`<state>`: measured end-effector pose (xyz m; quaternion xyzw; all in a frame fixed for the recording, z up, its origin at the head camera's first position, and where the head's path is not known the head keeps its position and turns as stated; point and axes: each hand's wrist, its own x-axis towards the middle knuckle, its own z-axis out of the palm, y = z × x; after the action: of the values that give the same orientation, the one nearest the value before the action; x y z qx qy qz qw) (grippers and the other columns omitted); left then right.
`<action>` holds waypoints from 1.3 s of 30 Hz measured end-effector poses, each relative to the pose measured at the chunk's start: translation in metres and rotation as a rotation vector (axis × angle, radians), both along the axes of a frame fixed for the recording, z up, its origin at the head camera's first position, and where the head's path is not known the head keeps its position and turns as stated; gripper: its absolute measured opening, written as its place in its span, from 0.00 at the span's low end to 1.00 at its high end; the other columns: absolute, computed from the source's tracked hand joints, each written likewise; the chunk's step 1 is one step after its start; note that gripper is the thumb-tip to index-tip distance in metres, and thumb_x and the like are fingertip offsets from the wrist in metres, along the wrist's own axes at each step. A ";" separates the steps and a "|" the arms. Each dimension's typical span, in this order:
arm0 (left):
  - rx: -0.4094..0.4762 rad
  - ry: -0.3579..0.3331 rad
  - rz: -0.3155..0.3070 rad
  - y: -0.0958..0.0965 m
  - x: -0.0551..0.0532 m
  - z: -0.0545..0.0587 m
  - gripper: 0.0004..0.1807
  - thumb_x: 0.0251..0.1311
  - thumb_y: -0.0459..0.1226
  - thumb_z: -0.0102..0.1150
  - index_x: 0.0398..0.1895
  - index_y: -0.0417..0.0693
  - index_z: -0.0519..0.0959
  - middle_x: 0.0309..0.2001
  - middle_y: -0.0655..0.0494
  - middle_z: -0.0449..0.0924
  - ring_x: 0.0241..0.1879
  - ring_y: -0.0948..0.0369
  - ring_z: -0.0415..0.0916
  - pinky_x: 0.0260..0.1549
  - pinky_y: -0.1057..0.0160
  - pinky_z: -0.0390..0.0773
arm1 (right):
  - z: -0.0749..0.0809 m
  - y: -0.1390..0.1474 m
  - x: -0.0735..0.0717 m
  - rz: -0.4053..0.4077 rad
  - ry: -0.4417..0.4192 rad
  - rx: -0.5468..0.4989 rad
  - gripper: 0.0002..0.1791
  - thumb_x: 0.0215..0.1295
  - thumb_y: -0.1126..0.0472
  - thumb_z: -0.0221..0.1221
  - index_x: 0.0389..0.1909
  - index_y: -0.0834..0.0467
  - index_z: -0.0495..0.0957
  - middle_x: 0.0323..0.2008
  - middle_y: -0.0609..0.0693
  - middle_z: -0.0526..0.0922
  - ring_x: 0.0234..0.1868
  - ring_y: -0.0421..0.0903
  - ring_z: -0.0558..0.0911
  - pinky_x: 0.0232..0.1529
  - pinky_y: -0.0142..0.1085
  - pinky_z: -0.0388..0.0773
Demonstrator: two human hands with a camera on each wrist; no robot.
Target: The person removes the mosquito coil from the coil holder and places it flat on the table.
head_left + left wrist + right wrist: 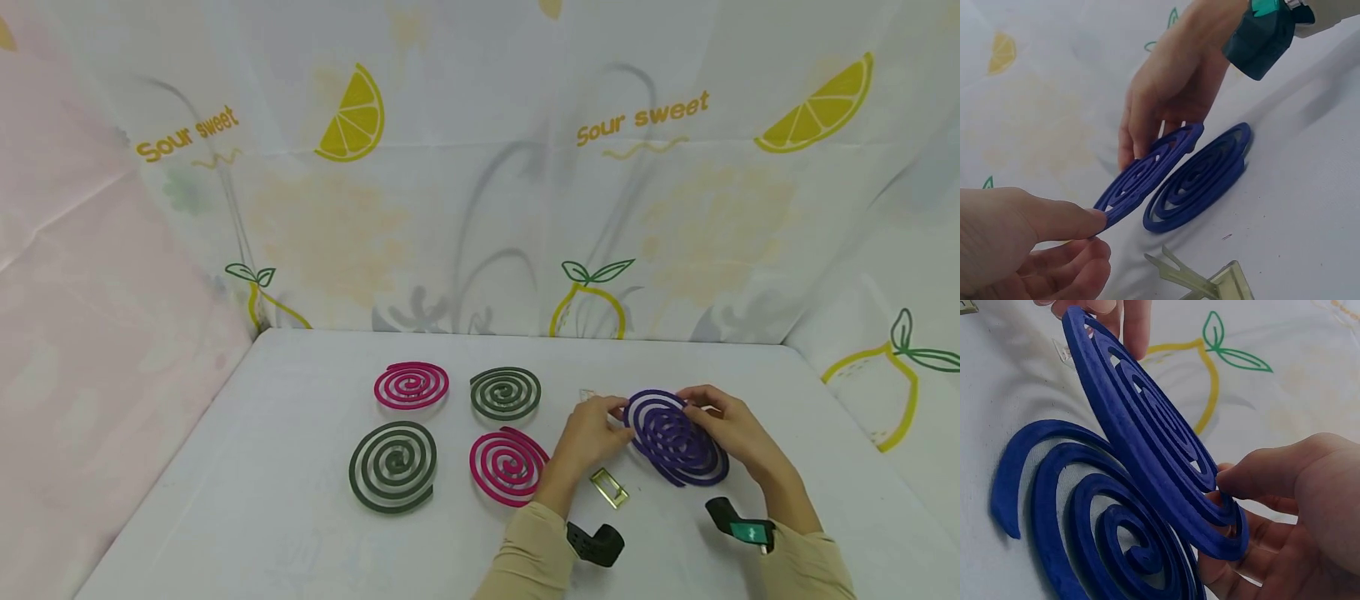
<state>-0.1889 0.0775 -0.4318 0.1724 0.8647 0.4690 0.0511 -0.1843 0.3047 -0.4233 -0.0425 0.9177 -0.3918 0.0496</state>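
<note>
Two blue mosquito coils are at the right of the table. One coil [1110, 419] is lifted and tilted, held between both hands. Below it the other coil [1007, 475] lies on the tabletop. My left hand [592, 433] pinches the near-left rim of the raised coil between thumb and fingers. On the opposite rim, my right hand [738, 433] grips it, the thumb on the upper face in the right wrist view. A small gold-coloured metal coil stand [610, 488] lies flat close to my left wrist, its prongs bent up in the left wrist view.
To the left sit a pink coil [412, 385] and a green coil [504, 393] at the back, with a green coil [399, 460] and a pink coil [512, 467] in front. A small pale item [588, 394] lies behind my left hand. Printed cloth walls border the white table.
</note>
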 end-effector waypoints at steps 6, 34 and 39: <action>-0.046 0.007 -0.011 0.002 0.003 -0.001 0.22 0.53 0.37 0.65 0.54 0.48 0.79 0.41 0.58 0.83 0.26 0.74 0.73 0.26 0.76 0.67 | -0.002 0.003 0.001 -0.005 -0.001 0.010 0.20 0.72 0.56 0.49 0.58 0.64 0.69 0.49 0.60 0.75 0.39 0.33 0.74 0.37 0.28 0.73; -0.177 0.101 -0.073 0.013 0.010 -0.007 0.19 0.55 0.39 0.62 0.52 0.49 0.80 0.37 0.62 0.83 0.27 0.74 0.69 0.26 0.78 0.64 | -0.004 0.013 0.003 -0.010 -0.016 0.044 0.18 0.71 0.60 0.49 0.55 0.67 0.71 0.48 0.63 0.77 0.38 0.35 0.74 0.35 0.29 0.74; -0.194 0.093 -0.076 0.015 0.010 -0.008 0.19 0.55 0.40 0.61 0.52 0.51 0.80 0.37 0.64 0.82 0.28 0.74 0.69 0.26 0.77 0.64 | -0.004 0.014 0.003 -0.005 -0.009 0.067 0.17 0.70 0.61 0.49 0.54 0.67 0.71 0.48 0.63 0.78 0.38 0.34 0.74 0.35 0.29 0.74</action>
<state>-0.1785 0.0930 -0.4394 0.2208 0.9003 0.3724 0.0451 -0.1810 0.3188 -0.4268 -0.0369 0.9303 -0.3609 0.0539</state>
